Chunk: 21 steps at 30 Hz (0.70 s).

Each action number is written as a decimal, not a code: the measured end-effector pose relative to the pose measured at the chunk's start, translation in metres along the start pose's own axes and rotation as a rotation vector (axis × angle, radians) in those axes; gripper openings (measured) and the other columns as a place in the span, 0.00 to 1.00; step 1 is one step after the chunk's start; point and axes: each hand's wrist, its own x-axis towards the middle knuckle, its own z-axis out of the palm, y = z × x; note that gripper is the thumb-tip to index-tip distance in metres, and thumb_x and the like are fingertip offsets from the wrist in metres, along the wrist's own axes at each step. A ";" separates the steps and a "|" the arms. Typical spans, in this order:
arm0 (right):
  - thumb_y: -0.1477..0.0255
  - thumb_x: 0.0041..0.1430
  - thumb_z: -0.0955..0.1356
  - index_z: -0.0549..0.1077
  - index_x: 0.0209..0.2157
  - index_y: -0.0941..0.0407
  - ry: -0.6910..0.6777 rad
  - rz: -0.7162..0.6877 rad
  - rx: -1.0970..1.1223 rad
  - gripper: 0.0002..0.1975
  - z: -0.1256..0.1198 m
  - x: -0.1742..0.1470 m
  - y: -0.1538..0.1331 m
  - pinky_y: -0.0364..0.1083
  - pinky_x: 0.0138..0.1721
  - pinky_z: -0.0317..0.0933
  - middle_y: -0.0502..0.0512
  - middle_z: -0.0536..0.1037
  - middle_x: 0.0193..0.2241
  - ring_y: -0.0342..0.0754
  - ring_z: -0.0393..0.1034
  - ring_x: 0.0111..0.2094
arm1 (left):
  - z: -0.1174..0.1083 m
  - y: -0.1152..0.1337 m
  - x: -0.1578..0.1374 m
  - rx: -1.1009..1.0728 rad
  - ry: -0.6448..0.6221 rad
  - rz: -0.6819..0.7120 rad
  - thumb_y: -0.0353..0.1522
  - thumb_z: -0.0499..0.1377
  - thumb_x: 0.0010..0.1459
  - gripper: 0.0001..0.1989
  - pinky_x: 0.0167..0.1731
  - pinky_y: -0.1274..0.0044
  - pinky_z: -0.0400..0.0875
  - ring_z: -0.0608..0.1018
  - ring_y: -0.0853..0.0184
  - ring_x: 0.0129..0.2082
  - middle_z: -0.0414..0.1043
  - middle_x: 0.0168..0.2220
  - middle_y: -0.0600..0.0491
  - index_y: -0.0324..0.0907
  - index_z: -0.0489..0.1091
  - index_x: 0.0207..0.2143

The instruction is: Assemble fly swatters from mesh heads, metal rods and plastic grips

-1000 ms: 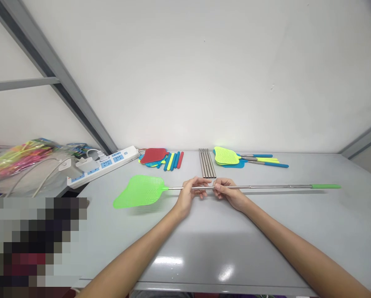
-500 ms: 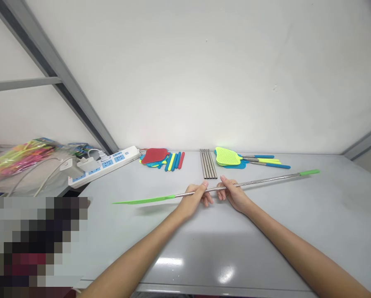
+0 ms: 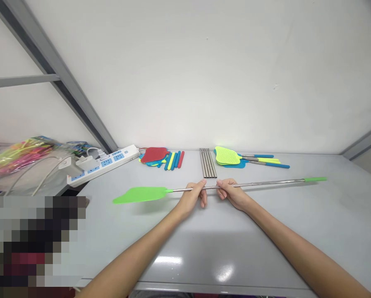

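A green fly swatter (image 3: 143, 194) with a long extended metal rod lies across both hands, raised over the grey table. Its flat head points left and its green grip end points right. My left hand (image 3: 193, 195) is closed round the rod near the head, thumb on top. Just to the right, my right hand (image 3: 231, 192) pinches the same rod with thumb and fingers. Beyond the hands stand several bare metal rods (image 3: 208, 163) side by side. Right of them lies a pile of fly swatters, a yellow swatter (image 3: 228, 156) on top.
At the back left are a red swatter head (image 3: 155, 154) on other heads and several coloured handle grips (image 3: 174, 160). A white power strip (image 3: 107, 163) with plugs lies left of them. Bagged colourful items (image 3: 20, 155) sit at the far left. A wall (image 3: 204, 82) rises behind the table.
The swatter has turned about its rod, so its head shows broader. Its grip end has dropped and shifted right, and the rod lies more level. Both hands still hold it.
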 end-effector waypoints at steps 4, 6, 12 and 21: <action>0.65 0.50 0.64 0.62 0.10 0.59 -0.018 -0.006 0.008 0.20 0.000 0.000 -0.001 0.42 0.21 0.45 0.48 0.61 0.11 0.39 0.53 0.16 | 0.000 -0.001 0.002 -0.084 0.060 -0.013 0.42 0.47 0.53 0.26 0.19 0.79 0.58 0.65 0.72 0.12 0.57 0.07 0.55 0.39 0.62 0.07; 0.65 0.50 0.64 0.63 0.11 0.59 -0.022 -0.006 -0.002 0.19 0.000 0.000 -0.001 0.42 0.21 0.45 0.49 0.62 0.12 0.39 0.53 0.16 | 0.001 0.001 0.002 -0.114 0.112 -0.030 0.43 0.48 0.52 0.25 0.19 0.79 0.58 0.64 0.72 0.12 0.57 0.07 0.55 0.38 0.62 0.08; 0.63 0.50 0.64 0.63 0.13 0.59 -0.011 -0.001 -0.016 0.19 0.001 -0.001 0.000 0.42 0.21 0.46 0.49 0.63 0.14 0.38 0.53 0.17 | 0.006 0.001 0.003 -0.159 0.227 -0.062 0.48 0.46 0.50 0.28 0.18 0.79 0.59 0.64 0.73 0.12 0.58 0.08 0.55 0.38 0.63 0.10; 0.64 0.51 0.63 0.63 0.13 0.59 -0.014 -0.012 -0.038 0.18 0.001 -0.001 0.000 0.42 0.21 0.47 0.50 0.64 0.15 0.38 0.54 0.17 | 0.007 -0.011 0.003 -0.147 0.261 0.006 0.51 0.41 0.50 0.30 0.18 0.79 0.59 0.63 0.73 0.12 0.55 0.09 0.58 0.37 0.69 0.21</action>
